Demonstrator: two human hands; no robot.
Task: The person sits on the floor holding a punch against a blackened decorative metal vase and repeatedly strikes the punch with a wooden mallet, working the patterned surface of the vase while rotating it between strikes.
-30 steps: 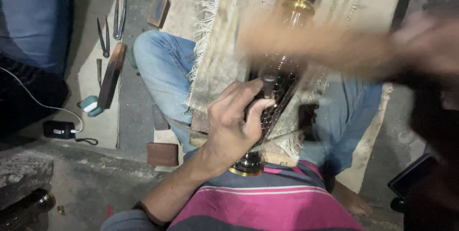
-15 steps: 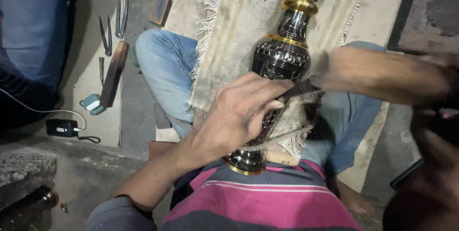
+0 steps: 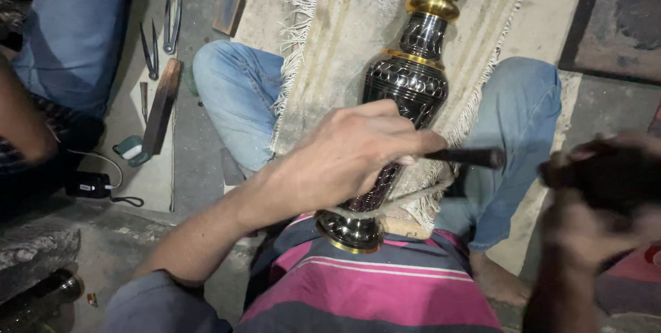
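Note:
A tall black metal vase (image 3: 406,85) with engraved pattern and gold bands lies across my lap, its base against my striped shirt. My left hand (image 3: 351,154) rests on the vase's belly and grips a thin dark chisel (image 3: 468,157) that points right. My right hand (image 3: 592,209) is at the right edge, blurred, closed around a dark mallet-like tool (image 3: 606,174), a little apart from the chisel's end. A cord (image 3: 392,202) loops around the vase's lower stem.
A fringed beige cloth (image 3: 344,44) lies under the vase over my jeans-clad legs. Left on the floor are pliers (image 3: 162,30), a wooden block (image 3: 162,106), a small charger with cable (image 3: 89,185), and another person's leg and arm (image 3: 62,37).
My right arm, which swept across the vase a second ago, has drawn back to the lower right. My left hand has shifted up the vase body with the chisel.

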